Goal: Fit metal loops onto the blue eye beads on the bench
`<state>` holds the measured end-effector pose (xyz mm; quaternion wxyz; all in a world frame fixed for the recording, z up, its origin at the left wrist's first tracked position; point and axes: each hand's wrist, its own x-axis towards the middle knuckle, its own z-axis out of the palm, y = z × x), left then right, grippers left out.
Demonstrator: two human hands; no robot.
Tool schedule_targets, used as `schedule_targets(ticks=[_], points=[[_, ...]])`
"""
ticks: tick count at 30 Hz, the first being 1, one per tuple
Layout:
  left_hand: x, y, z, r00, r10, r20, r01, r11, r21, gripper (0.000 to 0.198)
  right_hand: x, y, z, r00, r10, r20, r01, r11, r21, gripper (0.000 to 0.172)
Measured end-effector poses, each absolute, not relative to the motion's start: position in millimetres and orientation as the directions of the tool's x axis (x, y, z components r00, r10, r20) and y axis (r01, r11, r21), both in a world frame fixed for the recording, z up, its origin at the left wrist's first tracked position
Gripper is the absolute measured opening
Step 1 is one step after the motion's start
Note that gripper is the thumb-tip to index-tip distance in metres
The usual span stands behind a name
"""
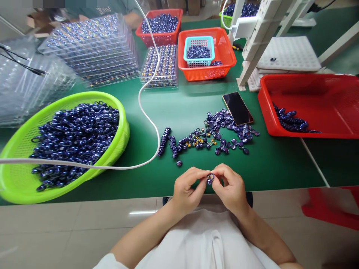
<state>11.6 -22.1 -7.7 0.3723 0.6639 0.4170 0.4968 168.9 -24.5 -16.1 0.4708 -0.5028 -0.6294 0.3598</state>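
Between my fingertips, close to the table's front edge, is a small shiny dark-blue ring-shaped piece (210, 179) with a rounded end. My left hand (190, 187) pinches it from the left, and my right hand (230, 186) pinches it from the right. Just beyond my hands lie loose dark-blue caps (224, 119), with small gold-coloured parts (198, 142) mixed among similar pieces. Rows of stacked dark-blue pieces (164, 142) lie to their left. One single dark-blue piece (179, 163) rests apart, nearer to me.
A green basket (125, 123) heaped with dark-blue pieces stands left. A white cable (143, 101) crosses the green table. Right are a phone (238, 107) and a red tray (331, 104). Behind stand clear stacked trays (112, 63), red bins (206, 74) and a metal post (252, 52). Someone sits opposite.
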Motion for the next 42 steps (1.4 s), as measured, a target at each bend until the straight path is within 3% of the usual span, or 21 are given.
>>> schedule_targets(ticks=[10, 14, 18, 21, 24, 28, 36, 42], points=[[13, -22, -7, 0.156, 0.924, 0.348, 0.24, -0.377, 0.894, 0.024, 166, -22, -16, -0.044, 0.978, 0.206, 0.307, 0.21, -0.928, 0.009], [10, -20, -7, 0.165, 0.955, 0.247, 0.248, -0.282, 0.927, 0.017, 184, -14, -8, -0.237, 0.944, 0.231, 0.404, 0.312, -0.86, 0.012], [7, -17, -8, 0.087, 0.996, 0.009, 0.159, -0.023, 0.987, 0.014, 210, 5, -6, -0.252, 0.904, 0.344, 0.6, 0.425, -0.678, 0.017], [7, -13, -5, 0.059, 0.984, -0.171, 0.01, 0.171, 0.985, 0.017, 217, 21, -10, -0.305, 0.898, 0.319, 0.768, 0.429, -0.475, 0.021], [8, -8, -2, 0.061, 0.967, -0.248, -0.122, 0.254, 0.96, 0.02, 212, 33, -14, -0.356, 0.892, 0.279, 0.836, 0.437, -0.331, 0.019], [4, -6, -5, 0.079, 0.947, -0.31, -0.262, 0.32, 0.91, 0.023, 204, 37, -16, -0.352, 0.89, 0.289, 0.872, 0.424, -0.244, 0.01], [-1, -6, -9, 0.156, 0.863, -0.48, -0.503, 0.488, 0.713, 0.024, 210, 21, -14, -0.331, 0.91, 0.248, 0.823, 0.407, -0.395, 0.01], [1, -6, -8, 0.138, 0.877, -0.459, -0.504, 0.462, 0.73, 0.023, 203, -3, 0, -0.276, 0.931, 0.238, 0.613, 0.361, -0.703, 0.007]])
